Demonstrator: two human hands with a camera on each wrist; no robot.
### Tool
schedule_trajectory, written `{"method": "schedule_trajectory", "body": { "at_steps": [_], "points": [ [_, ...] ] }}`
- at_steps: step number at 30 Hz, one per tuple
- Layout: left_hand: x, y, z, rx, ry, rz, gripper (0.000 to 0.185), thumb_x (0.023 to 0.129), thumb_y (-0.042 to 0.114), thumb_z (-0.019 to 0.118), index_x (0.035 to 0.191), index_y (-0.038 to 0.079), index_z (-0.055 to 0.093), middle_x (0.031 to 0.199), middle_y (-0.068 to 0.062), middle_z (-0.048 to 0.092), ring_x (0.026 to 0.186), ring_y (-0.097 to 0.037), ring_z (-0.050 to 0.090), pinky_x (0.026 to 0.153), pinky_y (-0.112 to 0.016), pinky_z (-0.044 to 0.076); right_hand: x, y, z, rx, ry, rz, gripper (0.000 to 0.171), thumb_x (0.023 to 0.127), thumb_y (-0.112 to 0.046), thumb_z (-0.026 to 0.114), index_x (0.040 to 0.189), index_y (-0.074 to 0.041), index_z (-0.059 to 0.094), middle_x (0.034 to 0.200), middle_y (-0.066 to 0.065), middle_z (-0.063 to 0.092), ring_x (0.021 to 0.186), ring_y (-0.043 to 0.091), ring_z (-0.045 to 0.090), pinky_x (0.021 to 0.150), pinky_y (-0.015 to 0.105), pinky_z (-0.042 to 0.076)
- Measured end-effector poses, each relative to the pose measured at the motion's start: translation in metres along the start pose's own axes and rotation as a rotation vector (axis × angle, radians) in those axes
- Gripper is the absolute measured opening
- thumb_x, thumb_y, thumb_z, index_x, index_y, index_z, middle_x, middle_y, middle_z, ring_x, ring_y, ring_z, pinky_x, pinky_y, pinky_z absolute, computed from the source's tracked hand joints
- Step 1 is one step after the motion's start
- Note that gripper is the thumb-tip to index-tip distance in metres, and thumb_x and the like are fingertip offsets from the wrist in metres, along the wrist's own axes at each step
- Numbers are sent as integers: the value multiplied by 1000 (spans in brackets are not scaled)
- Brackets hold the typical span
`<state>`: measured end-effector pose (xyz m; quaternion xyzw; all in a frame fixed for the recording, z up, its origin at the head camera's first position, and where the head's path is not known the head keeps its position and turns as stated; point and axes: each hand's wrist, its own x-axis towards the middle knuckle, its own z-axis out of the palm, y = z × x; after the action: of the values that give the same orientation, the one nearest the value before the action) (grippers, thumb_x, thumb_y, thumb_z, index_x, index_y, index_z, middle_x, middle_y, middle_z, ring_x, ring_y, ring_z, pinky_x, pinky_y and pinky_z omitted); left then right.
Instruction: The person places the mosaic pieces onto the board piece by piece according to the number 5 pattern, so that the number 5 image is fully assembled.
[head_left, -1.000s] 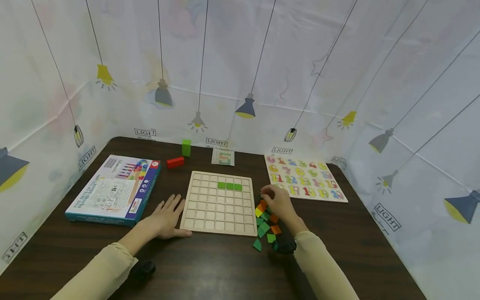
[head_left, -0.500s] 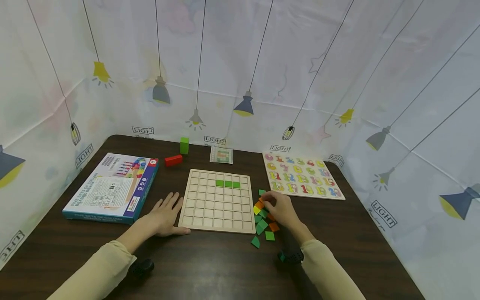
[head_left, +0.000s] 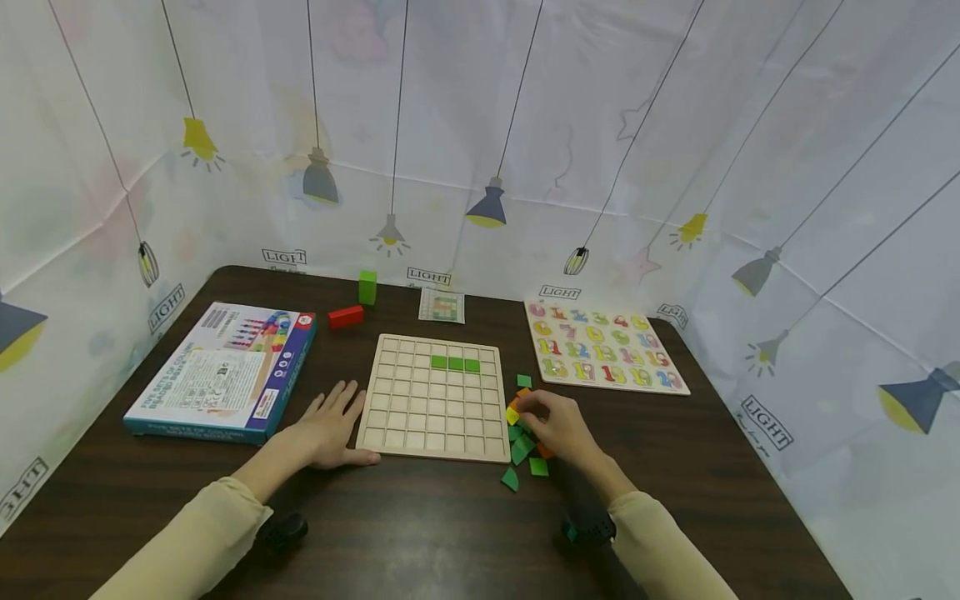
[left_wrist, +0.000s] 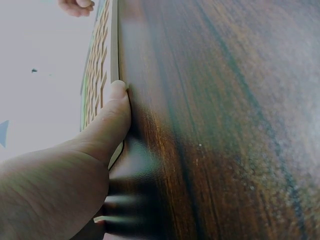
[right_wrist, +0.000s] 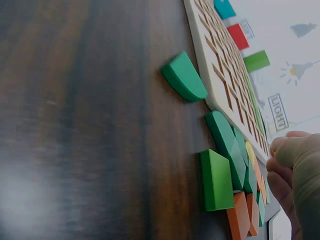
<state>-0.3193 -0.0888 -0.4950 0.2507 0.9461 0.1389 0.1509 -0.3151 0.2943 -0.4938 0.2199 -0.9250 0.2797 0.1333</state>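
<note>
Box (head_left: 225,371), printed, lies far left on the dark surface (head_left: 420,533). Next I log my left hand (head_left: 326,429): flat, fingers spread and relaxed, thumb pressed along the near left edge of the wooden grid board (head_left: 431,400), holding nothing. Three green tiles (head_left: 455,363) sit in the board's upper rows. Right of the board, my right hand (head_left: 558,425) hovers over the loose tile pile (head_left: 525,446), fingers curled inward; whether they pinch a tile I cannot tell. Number puzzle (head_left: 603,347) lies far right.
</note>
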Motion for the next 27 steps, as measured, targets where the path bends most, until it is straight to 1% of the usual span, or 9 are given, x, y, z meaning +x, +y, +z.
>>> {"method": "schedule_trajectory", "body": {
  "at_steps": [4, 9, 11, 14, 16, 18, 22, 25, 27],
  "points": [
    [-1, 4, -7, -11, 3, -3, 111, 77, 71, 57, 147, -6, 18, 152, -29, 9, 139, -44, 7, 107, -61, 10, -6, -4, -4, 13, -7, -20, 14, 82, -4, 73, 95, -10, 69, 91, -4, 68, 82, 9, 63, 70, 32, 54],
    [2, 2, -7, 19, 7, -10, 111, 78, 74, 52, 149, -4, 16, 153, -26, 7, 140, -42, 5, 108, -59, 10, -13, -11, -9, 55, -24, -57, 15, 81, -2, 73, 94, -8, 69, 90, -3, 67, 78, 7, 62, 67, 29, 54],
    [2, 2, -9, 10, 17, -5, 110, 78, 72, 54, 148, -5, 17, 153, -27, 7, 140, -43, 5, 108, -60, 10, -14, -14, -11, 65, -33, -76, 15, 81, -1, 73, 94, -6, 69, 90, -2, 68, 77, 7, 62, 66, 29, 54],
    [2, 4, -13, -9, 22, -2, 110, 78, 70, 57, 147, -6, 18, 152, -28, 9, 139, -44, 6, 107, -61, 9, -16, -13, -13, 51, -48, -120, 18, 79, 0, 74, 95, -6, 69, 91, -1, 68, 80, 9, 63, 67, 29, 54],
    [2, 6, -14, -24, 26, 2, 109, 78, 68, 58, 146, -7, 20, 152, -30, 10, 139, -45, 7, 107, -62, 9, -18, -13, -15, 47, -73, -142, 21, 78, 0, 75, 97, -6, 69, 92, 0, 67, 83, 11, 63, 69, 30, 54],
    [3, 6, -15, -10, 19, 0, 110, 78, 70, 56, 147, -6, 18, 152, -29, 9, 139, -44, 7, 107, -61, 10, -19, -11, -16, 30, -107, -161, 25, 77, -1, 76, 99, -7, 68, 95, -1, 65, 86, 13, 62, 72, 32, 53],
    [4, 4, -12, -1, 27, 13, 113, 77, 75, 52, 147, -7, 18, 152, -29, 9, 139, -44, 6, 107, -61, 9, -22, -11, -17, 0, -179, -149, 30, 76, -3, 77, 103, -12, 68, 100, -4, 62, 93, 14, 57, 78, 35, 50],
    [1, 4, -7, -16, 31, 20, 112, 77, 73, 55, 145, -9, 20, 151, -31, 11, 138, -46, 7, 106, -63, 9, -27, -12, -12, -25, -210, -131, 30, 76, -5, 78, 103, -14, 68, 100, -6, 62, 96, 13, 54, 82, 36, 49],
    [-3, 5, -4, -20, 23, 12, 110, 77, 70, 58, 145, -9, 22, 150, -31, 12, 138, -47, 9, 106, -63, 10, -31, -12, -8, -30, -223, -124, 29, 76, -7, 78, 103, -13, 68, 101, -6, 63, 98, 13, 54, 83, 37, 48]
  ]
}}
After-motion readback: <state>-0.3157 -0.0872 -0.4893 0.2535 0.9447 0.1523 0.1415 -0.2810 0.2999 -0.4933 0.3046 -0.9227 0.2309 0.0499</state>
